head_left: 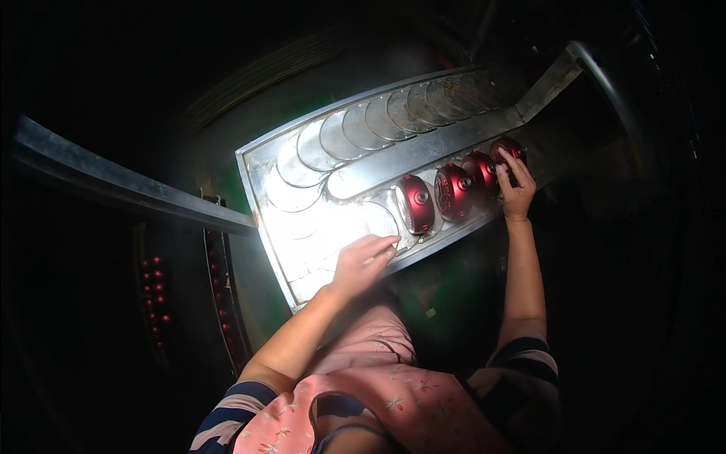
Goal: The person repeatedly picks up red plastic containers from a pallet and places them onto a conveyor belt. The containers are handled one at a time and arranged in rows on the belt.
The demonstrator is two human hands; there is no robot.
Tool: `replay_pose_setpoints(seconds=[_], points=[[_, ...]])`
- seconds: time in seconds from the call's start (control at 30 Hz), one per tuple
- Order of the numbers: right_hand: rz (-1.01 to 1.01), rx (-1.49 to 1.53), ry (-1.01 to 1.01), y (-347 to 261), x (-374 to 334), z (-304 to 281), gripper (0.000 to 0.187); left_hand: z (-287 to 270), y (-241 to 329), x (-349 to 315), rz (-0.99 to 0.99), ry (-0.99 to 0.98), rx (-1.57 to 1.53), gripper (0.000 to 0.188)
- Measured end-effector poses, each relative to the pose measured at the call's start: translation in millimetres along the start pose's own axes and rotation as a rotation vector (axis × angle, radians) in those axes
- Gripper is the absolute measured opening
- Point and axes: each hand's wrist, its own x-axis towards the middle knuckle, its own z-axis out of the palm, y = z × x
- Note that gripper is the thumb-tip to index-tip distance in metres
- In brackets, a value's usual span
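A row of glossy dark-red rounded housings stands on a metal plate conveyor [352, 181]. The nearest red housing [418, 204] has a small round fitting on its side, and a second red housing [454, 193] and a third red housing [479, 172] stand behind it to the right. My right hand [516, 185] has its fingers curled round the farthest red housing [511, 145], covering part of it. Over the conveyor's near edge, left of the nearest housing, my left hand [364, 262] is closed, fingertips together; whatever they may hold is hidden.
Overlapping crescent plates [378, 125] curve round a central metal bar [431, 155]. Strong light washes out the conveyor's left end. A metal rail [136, 181] meets it at left, and a bent metal frame [597, 72] rises at far right. Small red lights or reflections [156, 287] glow at left.
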Motion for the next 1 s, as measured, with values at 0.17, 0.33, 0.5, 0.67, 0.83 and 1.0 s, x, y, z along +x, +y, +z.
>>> replay_pose_setpoints(seconds=[0.17,0.33,0.5,0.67,0.83,1.0], points=[[-0.066,0.1,-0.219,-125.7,-133.0,63.4,0.033,-68.3,-33.5,-181.2,-0.163,0.005,0.0,0.025],[0.166,0.416,-0.497,-229.0,-212.0,163.3,0.037,-128.9,-70.6,-331.2,-0.537,0.389,-0.099,0.032],[0.115,0.457,-0.967,-314.8,-226.3,260.8,0.045,-201.5,-99.0,-438.1,-0.592,0.793,-0.27,0.035],[0.07,0.493,-1.351,-355.9,-226.1,378.0,0.057,-265.7,-150.6,-529.7,-0.577,1.171,-0.283,0.05],[0.065,0.475,-1.663,-377.0,-229.7,532.3,0.071,-345.0,-193.8,-587.0,-0.78,1.354,-0.14,0.056],[-0.162,0.454,-1.777,-397.5,-265.8,746.8,0.076,-433.7,-260.7,-612.3,-0.978,1.347,-0.062,0.069]])
